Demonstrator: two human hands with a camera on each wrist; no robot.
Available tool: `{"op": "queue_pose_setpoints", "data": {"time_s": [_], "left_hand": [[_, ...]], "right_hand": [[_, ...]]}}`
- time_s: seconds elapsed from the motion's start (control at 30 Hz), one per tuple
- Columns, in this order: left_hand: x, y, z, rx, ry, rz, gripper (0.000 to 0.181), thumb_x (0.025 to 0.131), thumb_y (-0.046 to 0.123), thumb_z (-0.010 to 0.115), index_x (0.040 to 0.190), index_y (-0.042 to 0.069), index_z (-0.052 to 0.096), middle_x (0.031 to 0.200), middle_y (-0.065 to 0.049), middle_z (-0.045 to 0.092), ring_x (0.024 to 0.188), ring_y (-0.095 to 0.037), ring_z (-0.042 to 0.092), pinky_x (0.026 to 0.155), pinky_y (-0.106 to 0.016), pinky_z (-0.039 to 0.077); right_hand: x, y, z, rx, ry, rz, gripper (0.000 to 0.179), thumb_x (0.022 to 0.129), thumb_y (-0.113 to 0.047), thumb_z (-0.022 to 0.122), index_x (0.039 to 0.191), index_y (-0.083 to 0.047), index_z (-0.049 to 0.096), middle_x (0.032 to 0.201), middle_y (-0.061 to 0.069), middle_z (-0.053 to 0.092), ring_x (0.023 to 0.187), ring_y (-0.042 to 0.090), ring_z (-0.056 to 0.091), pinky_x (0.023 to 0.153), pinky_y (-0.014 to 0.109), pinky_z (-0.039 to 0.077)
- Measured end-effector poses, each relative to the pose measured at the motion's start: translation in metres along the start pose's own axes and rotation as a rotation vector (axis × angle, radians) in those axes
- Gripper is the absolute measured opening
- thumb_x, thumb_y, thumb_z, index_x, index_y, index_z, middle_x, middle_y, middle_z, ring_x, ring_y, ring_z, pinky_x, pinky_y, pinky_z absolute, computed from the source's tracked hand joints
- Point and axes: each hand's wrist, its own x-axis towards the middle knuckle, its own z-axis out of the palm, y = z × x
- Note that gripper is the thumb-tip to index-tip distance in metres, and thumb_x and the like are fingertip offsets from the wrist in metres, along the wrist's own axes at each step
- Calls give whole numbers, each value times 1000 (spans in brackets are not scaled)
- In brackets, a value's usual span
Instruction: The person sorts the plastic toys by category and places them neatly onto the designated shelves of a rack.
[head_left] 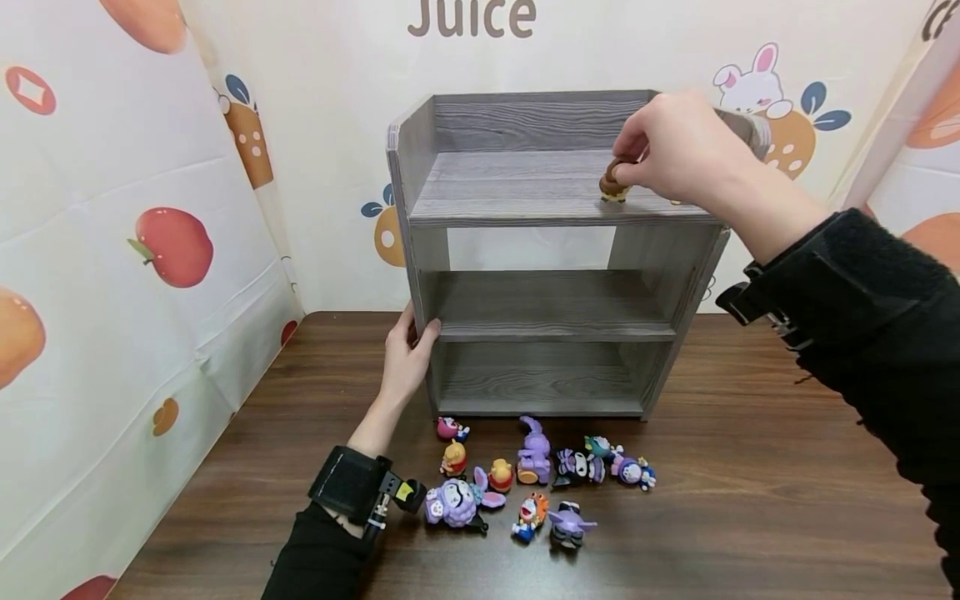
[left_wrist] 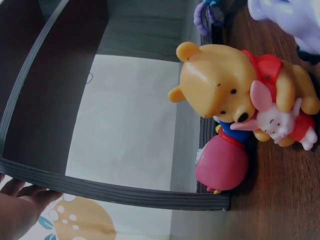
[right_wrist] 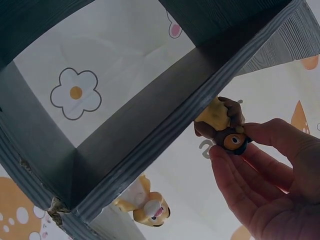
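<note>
A small brown owl figurine (head_left: 613, 187) is pinched between the thumb and fingers of my right hand (head_left: 678, 154), low over the top board near its front edge. The right wrist view shows the owl (right_wrist: 216, 120) with its yellow belly against the board's edge. Whether it stands on the board I cannot tell. A second, yellowish figurine (right_wrist: 147, 204) is at that edge, mostly hidden by my hand in the head view. My left hand (head_left: 405, 362) grips the left side panel of the grey wooden shelf (head_left: 540, 298), thumb over the front edge, fingers outside.
Several toy figurines lie before the shelf: a Pooh with Piglet (left_wrist: 215, 75), a pink-backed figure (left_wrist: 222, 167), a purple fluffy one (head_left: 453, 502), a purple long-tailed one (head_left: 534, 454) and an orange-and-blue one (head_left: 530, 515). A printed cloth (head_left: 322, 167) hangs behind the brown table (head_left: 750, 500).
</note>
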Motion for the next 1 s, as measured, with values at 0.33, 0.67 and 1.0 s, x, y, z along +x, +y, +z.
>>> {"op": "queue_pose_setpoints", "data": {"time_s": [0.33,0.67,1.0], "left_hand": [[0,0,0,-5,-2,-9,49,88,-2,45,135,-4,30,126,-28,42,109,-34,47,86,-46,39],[0,1,0,-7,-3,1,49,88,-2,45,135,-4,31,126,-29,41,110,-35,46,86,-46,39],[0,0,0,-3,3,8,50,87,-2,45,135,-3,31,125,-28,43,108,-34,48,85,-43,41]], "right_hand": [[2,2,2,0,-18,16,23,83,-9,55,98,7,61,94,24,60,88,34,53,71,42,41],[1,4,6,13,-18,-3,25,87,-11,51,103,6,60,98,23,60,87,33,56,70,43,43],[0,4,8,23,-26,30,27,88,-13,50,108,3,58,103,23,59,87,32,59,67,41,44]]}}
